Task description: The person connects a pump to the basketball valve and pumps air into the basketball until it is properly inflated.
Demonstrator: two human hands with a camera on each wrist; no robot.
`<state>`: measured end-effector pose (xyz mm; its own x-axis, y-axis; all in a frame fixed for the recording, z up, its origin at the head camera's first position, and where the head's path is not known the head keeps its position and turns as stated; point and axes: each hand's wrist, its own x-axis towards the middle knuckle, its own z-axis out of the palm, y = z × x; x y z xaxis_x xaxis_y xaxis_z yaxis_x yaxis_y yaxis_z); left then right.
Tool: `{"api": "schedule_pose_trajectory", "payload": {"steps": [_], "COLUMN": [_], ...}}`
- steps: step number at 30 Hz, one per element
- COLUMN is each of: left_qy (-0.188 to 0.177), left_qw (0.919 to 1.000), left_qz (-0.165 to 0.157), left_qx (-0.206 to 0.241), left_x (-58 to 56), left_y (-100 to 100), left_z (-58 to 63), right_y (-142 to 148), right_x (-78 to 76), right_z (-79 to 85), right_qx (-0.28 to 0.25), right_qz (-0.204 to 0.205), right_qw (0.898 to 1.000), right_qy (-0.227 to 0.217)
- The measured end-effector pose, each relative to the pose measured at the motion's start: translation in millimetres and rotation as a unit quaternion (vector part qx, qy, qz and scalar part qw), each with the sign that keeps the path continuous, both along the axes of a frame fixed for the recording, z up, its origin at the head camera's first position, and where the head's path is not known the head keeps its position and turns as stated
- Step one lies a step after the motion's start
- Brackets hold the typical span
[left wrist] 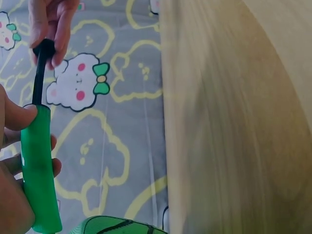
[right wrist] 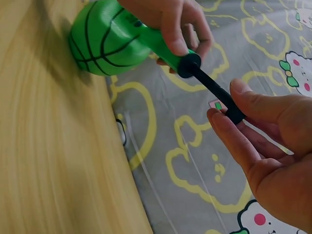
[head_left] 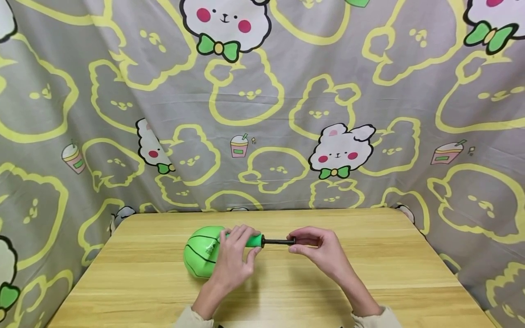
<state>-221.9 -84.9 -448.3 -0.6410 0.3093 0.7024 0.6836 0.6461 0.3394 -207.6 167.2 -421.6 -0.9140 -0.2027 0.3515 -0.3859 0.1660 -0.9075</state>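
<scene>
A green ball with black lines (head_left: pixel 201 253), its side dented and creased, is at the left hand's far side. My left hand (head_left: pixel 234 259) grips the green barrel of a small hand pump (left wrist: pixel 38 165), which points from the ball toward the right. The pump's black rod (head_left: pixel 279 241) is drawn out of the barrel. At its end, my right hand (head_left: pixel 321 250) pinches the black knob (right wrist: pixel 235 115) between thumb and fingers. In the right wrist view the barrel's inner end meets the ball, the joint partly hidden by the left hand.
A light wooden table (head_left: pixel 135 282) lies under the hands, its back edge close behind the ball. Behind and on both sides hangs a grey curtain (head_left: pixel 262 109) printed with yellow outlines and white cartoon animals.
</scene>
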Motion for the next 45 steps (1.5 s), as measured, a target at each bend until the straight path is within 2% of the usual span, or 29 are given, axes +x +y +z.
{"api": "schedule_pose_trajectory", "payload": {"steps": [24,31,45], "left_qy": [-0.004,-0.012,-0.025], "left_qw": [0.9997,0.9995,0.9995], "left_qz": [-0.022,-0.028,-0.015], "left_qx": [-0.005,0.005,0.016], "left_x": [7.3,7.4,1.2], "left_y": [5.7,3.5,-5.1], "left_z": [-4.6,-1.5,3.5], "right_y": [-39.5,-33.1,2.0], "right_x": [4.9,9.1,9.8], "right_z": [-6.6,0.3,16.2], "right_qx": [0.029,0.008,0.024], "right_qz": [-0.024,0.006,0.01], "right_qw": [0.999,1.0,1.0], "right_qy": [0.013,0.0,-0.013]}}
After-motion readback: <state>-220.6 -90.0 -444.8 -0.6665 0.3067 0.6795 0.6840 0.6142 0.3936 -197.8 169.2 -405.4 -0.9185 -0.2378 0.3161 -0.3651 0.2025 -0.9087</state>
